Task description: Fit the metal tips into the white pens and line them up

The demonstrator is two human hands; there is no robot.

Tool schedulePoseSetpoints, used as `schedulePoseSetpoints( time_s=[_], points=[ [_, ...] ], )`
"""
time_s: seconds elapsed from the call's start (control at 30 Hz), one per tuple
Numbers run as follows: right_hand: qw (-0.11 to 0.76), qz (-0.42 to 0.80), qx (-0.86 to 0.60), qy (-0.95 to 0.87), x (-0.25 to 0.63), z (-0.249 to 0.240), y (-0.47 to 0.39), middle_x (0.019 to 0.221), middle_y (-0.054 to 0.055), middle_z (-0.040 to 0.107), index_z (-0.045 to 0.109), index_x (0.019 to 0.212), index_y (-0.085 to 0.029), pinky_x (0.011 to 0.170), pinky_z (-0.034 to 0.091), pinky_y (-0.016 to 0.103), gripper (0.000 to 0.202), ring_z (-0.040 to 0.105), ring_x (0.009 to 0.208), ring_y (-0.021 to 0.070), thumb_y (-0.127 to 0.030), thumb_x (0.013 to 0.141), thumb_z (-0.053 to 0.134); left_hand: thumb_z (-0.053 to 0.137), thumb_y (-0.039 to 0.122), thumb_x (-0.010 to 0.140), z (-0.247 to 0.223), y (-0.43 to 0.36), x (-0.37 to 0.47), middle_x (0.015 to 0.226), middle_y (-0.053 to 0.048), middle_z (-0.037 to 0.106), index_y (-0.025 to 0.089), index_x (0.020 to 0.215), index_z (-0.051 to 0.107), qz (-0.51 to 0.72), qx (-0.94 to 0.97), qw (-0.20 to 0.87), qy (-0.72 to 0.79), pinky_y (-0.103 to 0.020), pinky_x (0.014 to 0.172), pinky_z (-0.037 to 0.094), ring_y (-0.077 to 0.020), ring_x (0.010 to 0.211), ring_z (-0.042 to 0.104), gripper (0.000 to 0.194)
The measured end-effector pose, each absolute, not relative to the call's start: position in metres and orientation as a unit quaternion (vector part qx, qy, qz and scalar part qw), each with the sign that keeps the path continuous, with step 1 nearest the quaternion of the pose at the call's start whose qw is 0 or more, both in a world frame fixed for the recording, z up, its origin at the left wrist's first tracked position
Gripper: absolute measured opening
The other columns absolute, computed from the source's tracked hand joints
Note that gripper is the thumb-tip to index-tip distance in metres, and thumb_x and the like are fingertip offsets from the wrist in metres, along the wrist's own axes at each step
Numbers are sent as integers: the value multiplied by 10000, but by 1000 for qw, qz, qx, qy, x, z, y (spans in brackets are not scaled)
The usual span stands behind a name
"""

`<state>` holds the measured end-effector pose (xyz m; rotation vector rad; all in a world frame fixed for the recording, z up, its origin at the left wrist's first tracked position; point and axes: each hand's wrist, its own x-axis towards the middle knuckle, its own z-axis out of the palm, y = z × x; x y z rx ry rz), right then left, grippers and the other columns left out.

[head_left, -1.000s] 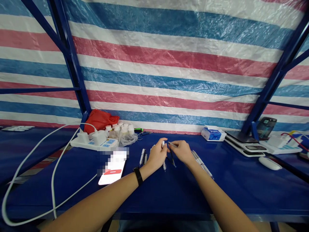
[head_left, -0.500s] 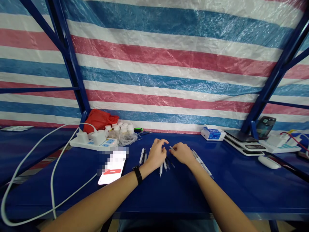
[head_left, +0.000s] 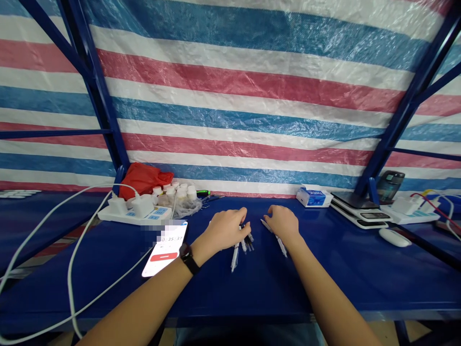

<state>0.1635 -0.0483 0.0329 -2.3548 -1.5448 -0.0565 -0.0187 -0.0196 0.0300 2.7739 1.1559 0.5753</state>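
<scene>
My left hand (head_left: 225,229) wears a black wristband and is over several white pens (head_left: 235,257) in the middle of the blue table. Its thumb and index finger are apart at the tips; the other fingers are curled, and dark slim parts (head_left: 248,243) lie just below. To the right, my right hand (head_left: 283,223) is bent down with its fingers curled against a white pen (head_left: 266,226). More white pen parts (head_left: 282,247) lie under its wrist side. The right fingertips are mostly hidden behind the hand.
A lit phone (head_left: 165,250) lies left, beside a power strip (head_left: 135,216) with white cables. Behind are white-capped bottles (head_left: 182,193) and a red bag (head_left: 144,180). A tissue box (head_left: 314,197), scales (head_left: 360,214) and a white mouse (head_left: 395,237) are right.
My left hand has moved left and turned over the pens. My right hand has shifted slightly right, and the pens near it now lie closer under it. The view has shifted slightly.
</scene>
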Motion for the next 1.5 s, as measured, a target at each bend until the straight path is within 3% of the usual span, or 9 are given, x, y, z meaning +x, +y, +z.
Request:
schedulePoseSetpoints(
  time_s=[0.13,0.37,0.53,0.73,0.87,0.97,1.1,1.3,1.5],
  points=[
    [144,-3,-837,-528,170,31,-48,1095,187,745,757,977,-176,806,498,355,166,681,1101,330,-243,845,681,573,230,877,37,-22,-26,656,-21,607,217,675,511,103,931,24,349,-288,571,279,-228,678,622,212],
    [191,42,-835,-514,168,28,-45,929,160,771,744,758,-190,745,495,347,41,729,958,325,-182,719,748,502,175,909,25,-20,-18,673,-29,621,206,651,471,137,934,31,327,-301,550,231,-214,652,617,261],
    [340,54,-798,-495,168,34,-46,839,137,760,678,661,-207,735,469,356,48,716,917,342,-226,686,715,486,201,942,24,-19,-17,718,-29,641,207,692,502,177,928,25,327,-298,557,249,-202,663,617,251],
    [577,138,-669,-447,178,42,-42,705,43,700,618,763,-225,666,467,312,174,658,713,222,-388,704,605,453,326,994,25,-22,-14,717,-7,625,218,839,580,267,901,70,335,-289,579,307,-185,643,596,227],
    [661,253,-563,-427,171,40,-39,636,18,640,540,681,-231,571,460,284,283,568,572,154,-499,629,617,420,398,1013,26,-23,-15,773,15,644,235,1087,595,296,885,141,331,-282,605,353,-175,639,595,250],
    [683,327,-500,-421,157,38,-40,638,7,633,519,645,-227,600,493,280,360,585,576,137,-527,565,701,400,389,1025,24,-23,-13,848,2,654,238,1155,557,292,881,158,338,-287,623,366,-196,711,625,254],
    [690,382,-454,-415,142,33,-42,609,-19,607,503,622,-219,599,489,265,479,600,580,129,-544,509,837,300,301,1048,18,-20,-9,891,-31,636,223,998,521,292,876,144,356,-296,642,366,-219,795,640,240],
    [694,403,-426,-417,140,29,-41,568,-27,606,555,595,-200,576,446,250,546,555,557,110,-543,415,939,329,284,1048,18,-22,-6,620,39,492,234,908,475,280,851,178,406,-288,574,256,-185,604,558,209],
    [692,421,-401,-427,139,28,-40,580,-25,609,583,580,-199,576,434,241,506,526,563,100,-503,414,953,370,349,1018,24,-19,-8,595,57,426,224,767,418,316,828,271,376,-270,568,251,-140,549,421,285]
  ],
)
